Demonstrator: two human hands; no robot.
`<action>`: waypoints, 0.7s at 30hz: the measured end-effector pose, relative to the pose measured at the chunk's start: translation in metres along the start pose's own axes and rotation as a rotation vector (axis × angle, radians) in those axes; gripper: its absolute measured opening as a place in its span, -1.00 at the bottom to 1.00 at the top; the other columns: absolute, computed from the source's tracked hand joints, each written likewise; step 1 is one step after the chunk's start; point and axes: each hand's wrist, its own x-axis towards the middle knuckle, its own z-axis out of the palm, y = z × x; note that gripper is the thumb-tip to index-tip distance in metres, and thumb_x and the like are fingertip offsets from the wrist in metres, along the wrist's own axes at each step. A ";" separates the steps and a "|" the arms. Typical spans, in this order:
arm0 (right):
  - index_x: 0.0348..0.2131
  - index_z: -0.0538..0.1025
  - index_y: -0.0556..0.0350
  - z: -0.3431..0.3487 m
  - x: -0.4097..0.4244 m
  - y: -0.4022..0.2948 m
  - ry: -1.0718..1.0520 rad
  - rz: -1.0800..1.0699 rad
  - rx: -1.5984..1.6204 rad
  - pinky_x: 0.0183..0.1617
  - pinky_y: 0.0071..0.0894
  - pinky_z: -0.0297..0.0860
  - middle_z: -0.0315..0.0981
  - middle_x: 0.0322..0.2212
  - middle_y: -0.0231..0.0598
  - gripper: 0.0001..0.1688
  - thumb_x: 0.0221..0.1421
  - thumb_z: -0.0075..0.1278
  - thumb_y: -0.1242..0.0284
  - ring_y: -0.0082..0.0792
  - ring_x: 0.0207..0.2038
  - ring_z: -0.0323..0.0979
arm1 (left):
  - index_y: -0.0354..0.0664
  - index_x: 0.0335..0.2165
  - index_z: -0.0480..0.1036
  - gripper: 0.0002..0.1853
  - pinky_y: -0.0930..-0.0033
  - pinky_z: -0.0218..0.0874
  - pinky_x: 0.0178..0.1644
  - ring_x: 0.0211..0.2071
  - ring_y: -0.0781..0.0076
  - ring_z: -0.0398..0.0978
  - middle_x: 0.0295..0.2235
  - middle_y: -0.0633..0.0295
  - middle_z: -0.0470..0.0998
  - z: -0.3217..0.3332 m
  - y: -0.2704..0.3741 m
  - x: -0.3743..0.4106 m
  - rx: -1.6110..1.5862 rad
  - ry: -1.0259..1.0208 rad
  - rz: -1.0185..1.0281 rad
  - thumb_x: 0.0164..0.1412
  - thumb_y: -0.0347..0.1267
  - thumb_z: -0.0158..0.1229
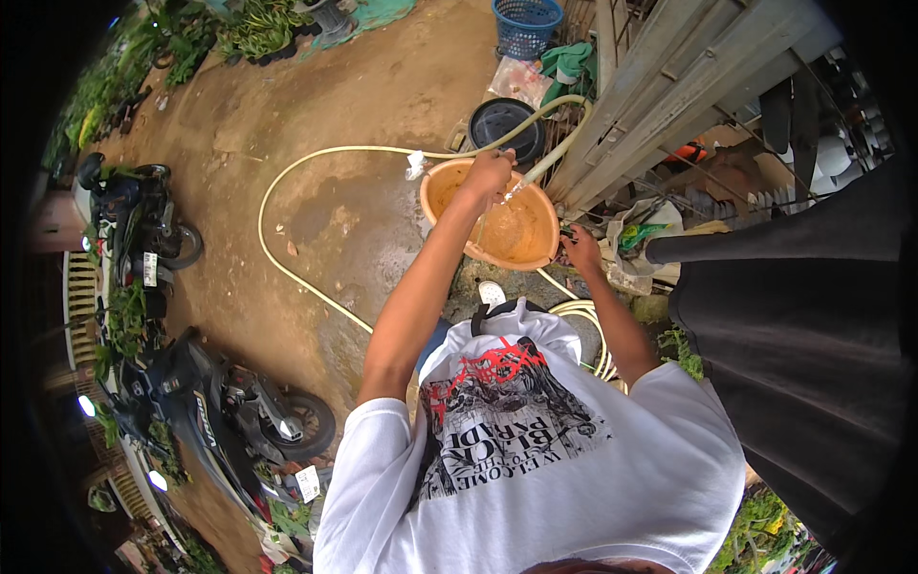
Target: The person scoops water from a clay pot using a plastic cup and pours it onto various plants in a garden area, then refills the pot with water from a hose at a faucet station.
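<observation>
My left hand (492, 178) is over an orange plastic basin (516, 222), its fingers bent beside the mouth of a pale hose (543, 168). Water runs from the hose into the basin, where shallow water lies. A thin strand seems to hang below this hand; whether the fingers hold it is unclear. My right hand (582, 250) is at the basin's right outer side, close to the rim, its fingertips by something small and greenish. What it grips, if anything, cannot be made out. A crumpled white piece (416, 165) lies by the basin's left rim.
A round black lid or tub (507, 130) and a blue plastic basket (527, 29) stand beyond the basin. Metal posts (667, 86) rise at the right, near a dark hanging cloth (789, 308). Coiled hose (584, 310) lies near my body. Motorcycles (237, 402) are parked at the left.
</observation>
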 end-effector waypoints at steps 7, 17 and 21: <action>-0.39 0.60 0.03 0.004 0.034 -0.008 -0.019 -0.009 -0.287 -0.27 -0.15 0.46 0.55 -0.45 -0.11 -0.80 0.03 0.11 0.30 -0.10 -0.33 0.54 | -0.15 -0.30 0.30 -0.83 0.49 -0.21 -0.66 -0.70 0.64 -0.03 -0.65 0.43 0.12 0.005 0.002 -0.004 -0.008 -0.016 -0.025 0.29 -0.29 -0.07; -0.54 0.56 0.04 0.007 0.043 0.003 0.007 -0.049 -0.287 -0.36 -0.15 0.40 0.50 -0.56 -0.14 -0.81 0.07 0.03 0.38 -0.15 -0.47 0.49 | -0.27 -0.33 0.34 -0.70 0.43 -0.15 -0.68 -0.70 0.56 0.02 -0.68 0.36 0.15 0.009 -0.004 -0.004 0.021 0.008 0.011 0.31 -0.20 -0.04; -0.49 0.61 -0.03 0.007 0.045 0.000 0.010 -0.054 -0.312 -0.33 -0.16 0.44 0.54 -0.51 -0.13 -0.87 0.02 0.07 0.36 -0.13 -0.41 0.53 | -0.26 -0.36 0.35 -0.69 0.43 -0.15 -0.68 -0.70 0.56 0.03 -0.67 0.36 0.15 0.009 -0.004 -0.005 0.000 0.027 -0.003 0.29 -0.20 -0.02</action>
